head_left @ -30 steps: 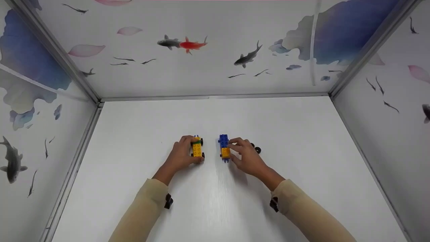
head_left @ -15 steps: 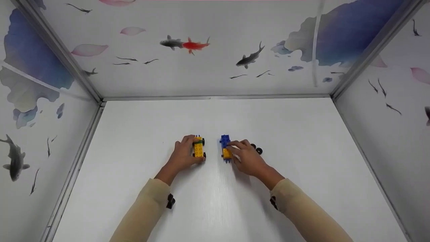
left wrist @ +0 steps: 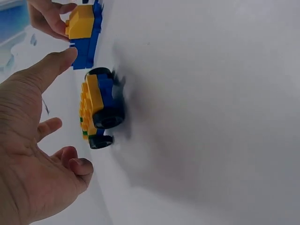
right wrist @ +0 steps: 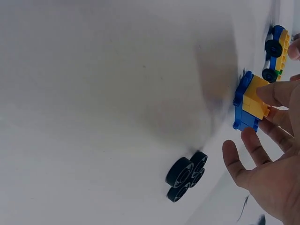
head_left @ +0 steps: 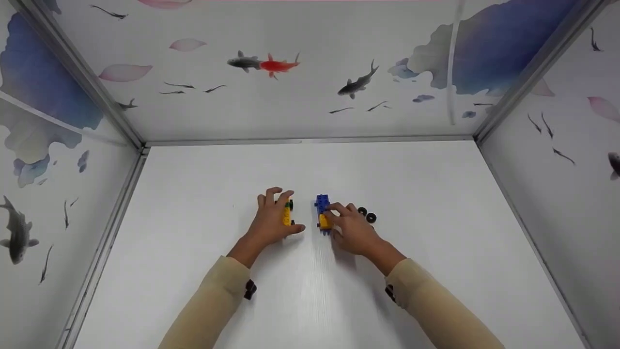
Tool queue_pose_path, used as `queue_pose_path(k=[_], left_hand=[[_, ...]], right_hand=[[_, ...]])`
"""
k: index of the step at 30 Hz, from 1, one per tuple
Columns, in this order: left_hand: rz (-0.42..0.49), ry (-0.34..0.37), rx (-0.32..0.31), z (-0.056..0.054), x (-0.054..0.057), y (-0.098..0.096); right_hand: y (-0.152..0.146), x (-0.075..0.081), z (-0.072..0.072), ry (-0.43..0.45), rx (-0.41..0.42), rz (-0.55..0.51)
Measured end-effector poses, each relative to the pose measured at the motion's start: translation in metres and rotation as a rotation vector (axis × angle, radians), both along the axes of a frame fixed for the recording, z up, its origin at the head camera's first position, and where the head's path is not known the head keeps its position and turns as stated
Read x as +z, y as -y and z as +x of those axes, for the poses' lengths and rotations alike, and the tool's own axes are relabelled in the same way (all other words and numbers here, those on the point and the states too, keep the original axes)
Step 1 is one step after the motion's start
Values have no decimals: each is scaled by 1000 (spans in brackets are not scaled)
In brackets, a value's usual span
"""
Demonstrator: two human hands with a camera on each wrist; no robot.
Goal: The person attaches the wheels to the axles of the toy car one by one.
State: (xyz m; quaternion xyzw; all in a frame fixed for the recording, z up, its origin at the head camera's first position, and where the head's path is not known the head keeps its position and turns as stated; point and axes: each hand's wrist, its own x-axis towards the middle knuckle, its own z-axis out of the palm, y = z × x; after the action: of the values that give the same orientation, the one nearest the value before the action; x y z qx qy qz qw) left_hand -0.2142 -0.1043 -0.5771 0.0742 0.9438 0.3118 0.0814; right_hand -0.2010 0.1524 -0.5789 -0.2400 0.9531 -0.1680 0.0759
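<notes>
A toy brick car (left wrist: 96, 93) with a yellow top, blue base and black wheels stands on the white table. My left hand (head_left: 270, 219) spreads over it, partly hiding it in the head view; in the left wrist view thumb and fingers are clear of its sides. To the right, a second toy car body (head_left: 322, 201) in blue carries a sloped yellow brick (right wrist: 253, 96) at its near end and shows no wheels fitted. My right hand (head_left: 357, 231) pinches that yellow brick between thumb and fingers, its other fingers extended beside the body.
Several loose black wheels (right wrist: 176, 171) lie in a cluster right of my right hand. Around the white table (head_left: 310, 167) rise walls printed with fish and petals, the back wall (head_left: 300, 111) beyond both cars.
My left hand has let go of the wheeled car, its fingers lifting and spreading as it shifts slightly right. My right hand stays at the other car, fingers slightly shifted.
</notes>
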Motion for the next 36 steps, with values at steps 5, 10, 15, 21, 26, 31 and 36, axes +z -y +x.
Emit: queue_pose_path(k=[5, 10, 15, 21, 26, 31, 36], left_hand=[[-50, -84, -136, -2, 4, -21], [-109, -99, -226, -9, 4, -37], [-126, -101, -300, -15, 0, -49], [-133, -119, -344, -18, -6, -61], [-119, -117, -364, -19, -10, -66], [-122, -87, -366, -22, -11, -69], [-129, -55, -356, -25, -12, -70]], right_hand=[[0, 0, 0, 6, 0, -13], [-2, -2, 0, 13, 5, -46], [-3, -2, 0, -4, 21, -67], [-5, -2, 1, -4, 21, -82], [-5, -1, 3, -1, 27, -83], [-3, -2, 4, -9, 23, -71], [-3, -5, 5, -18, 23, -69]])
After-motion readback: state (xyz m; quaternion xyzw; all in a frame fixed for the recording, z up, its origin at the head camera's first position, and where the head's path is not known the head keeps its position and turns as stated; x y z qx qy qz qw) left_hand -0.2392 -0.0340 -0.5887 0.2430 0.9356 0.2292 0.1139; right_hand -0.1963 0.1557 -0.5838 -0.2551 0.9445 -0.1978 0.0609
